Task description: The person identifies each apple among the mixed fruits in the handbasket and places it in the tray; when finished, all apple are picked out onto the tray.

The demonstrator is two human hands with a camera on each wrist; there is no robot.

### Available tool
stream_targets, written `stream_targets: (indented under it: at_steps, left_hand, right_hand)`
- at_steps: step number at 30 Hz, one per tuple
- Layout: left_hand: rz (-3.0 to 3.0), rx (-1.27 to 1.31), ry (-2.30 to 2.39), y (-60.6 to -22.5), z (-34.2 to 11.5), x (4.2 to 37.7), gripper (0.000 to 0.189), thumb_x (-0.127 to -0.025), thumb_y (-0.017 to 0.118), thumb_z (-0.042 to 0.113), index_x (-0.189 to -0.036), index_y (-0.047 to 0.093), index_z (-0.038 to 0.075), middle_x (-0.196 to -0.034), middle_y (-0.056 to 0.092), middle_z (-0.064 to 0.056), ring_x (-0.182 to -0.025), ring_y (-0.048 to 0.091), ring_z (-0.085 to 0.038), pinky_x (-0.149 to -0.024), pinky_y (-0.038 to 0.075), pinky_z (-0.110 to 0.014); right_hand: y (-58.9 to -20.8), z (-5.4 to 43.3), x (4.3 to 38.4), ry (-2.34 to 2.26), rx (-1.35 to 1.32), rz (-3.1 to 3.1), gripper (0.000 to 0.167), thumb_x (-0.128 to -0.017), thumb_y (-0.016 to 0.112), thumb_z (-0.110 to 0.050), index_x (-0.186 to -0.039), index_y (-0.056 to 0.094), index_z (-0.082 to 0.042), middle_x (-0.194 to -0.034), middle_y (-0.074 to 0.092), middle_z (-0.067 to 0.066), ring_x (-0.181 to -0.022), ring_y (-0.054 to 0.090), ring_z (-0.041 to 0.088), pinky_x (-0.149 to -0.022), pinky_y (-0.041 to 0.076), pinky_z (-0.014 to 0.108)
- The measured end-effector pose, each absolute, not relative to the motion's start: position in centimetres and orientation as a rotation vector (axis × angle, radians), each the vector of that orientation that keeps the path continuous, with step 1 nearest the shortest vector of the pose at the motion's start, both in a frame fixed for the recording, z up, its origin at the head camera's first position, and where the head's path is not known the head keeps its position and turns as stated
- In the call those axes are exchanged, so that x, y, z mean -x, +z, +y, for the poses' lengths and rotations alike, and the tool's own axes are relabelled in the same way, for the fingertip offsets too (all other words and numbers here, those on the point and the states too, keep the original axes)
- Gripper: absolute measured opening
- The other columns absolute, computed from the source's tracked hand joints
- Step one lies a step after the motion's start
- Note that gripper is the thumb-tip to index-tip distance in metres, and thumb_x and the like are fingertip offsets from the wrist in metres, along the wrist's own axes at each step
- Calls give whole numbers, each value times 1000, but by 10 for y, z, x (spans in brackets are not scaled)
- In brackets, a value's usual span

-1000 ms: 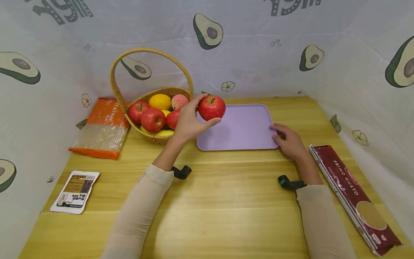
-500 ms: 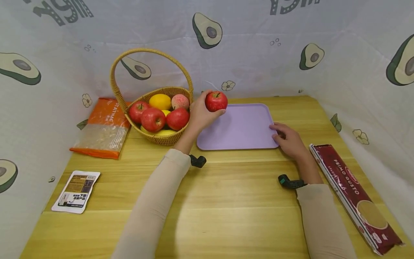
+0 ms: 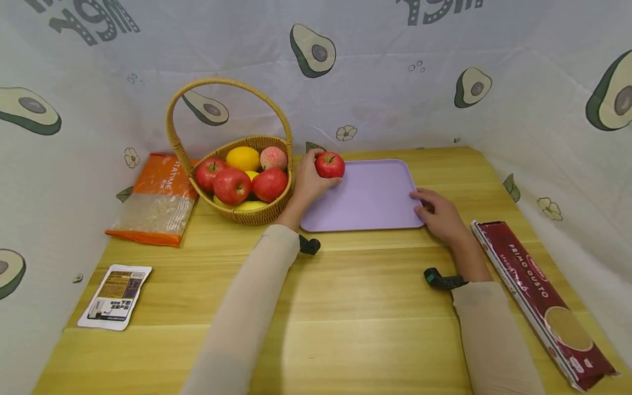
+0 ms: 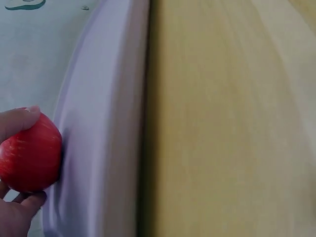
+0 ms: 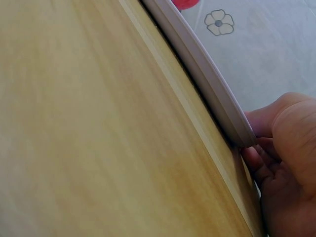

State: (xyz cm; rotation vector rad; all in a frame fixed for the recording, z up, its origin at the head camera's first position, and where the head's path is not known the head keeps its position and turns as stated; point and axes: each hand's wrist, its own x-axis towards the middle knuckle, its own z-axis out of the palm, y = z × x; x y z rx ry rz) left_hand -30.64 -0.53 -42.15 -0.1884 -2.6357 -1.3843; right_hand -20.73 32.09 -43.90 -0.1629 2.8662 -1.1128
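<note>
My left hand (image 3: pixel 310 181) grips a red apple (image 3: pixel 329 165) low over the left back part of the purple tray (image 3: pixel 370 195). In the left wrist view the thumb lies along one side of the apple (image 4: pixel 32 158) and the fingertips on the other, with its skin close to the tray's surface. At the tray's right end, my right hand (image 3: pixel 439 214) pinches the edge. The right wrist view shows that thumb at the rim (image 5: pixel 212 84) and curled fingers below it. A wicker basket (image 3: pixel 247 218) of fruit stands just left of the left hand.
Apples (image 3: pixel 232 186), a lemon (image 3: pixel 243 158) and a peach (image 3: pixel 274 158) fill the basket under its tall handle. An orange bag (image 3: pixel 158 197) and a white packet (image 3: pixel 114 296) lie at left. A red spaghetti pack (image 3: pixel 538 302) lies along the right edge.
My left hand has carried the apple right, away from the basket, and then lowered it toward the tray. The right hand has stayed at the tray's right edge.
</note>
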Motion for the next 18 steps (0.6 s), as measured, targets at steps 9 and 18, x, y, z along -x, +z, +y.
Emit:
stream_targets:
  at_steps: [9,18]
  left_hand:
    - [-2643,209,-1361,-428,2,310,81,-76,93,25,-143,50,15,-143,58,-9,-134,53,-27,-116,44,-46]
    - [-2706,304,-1280,-421,0,303,93,-75,93,29,-152,42,14,-154,49,-8,-141,46,-28,-120,37,-50]
  right_hand:
    - [-438,320,206,-1119,158,2863,45,-108,51,-16,-150,50,-1,-164,34,22,-140,43,46,-117,34,65]
    - [-435,320,205,-1115,165,2864,45,-108,50,-15,-150,49,0,-164,34,24,-137,45,46,-116,34,65]
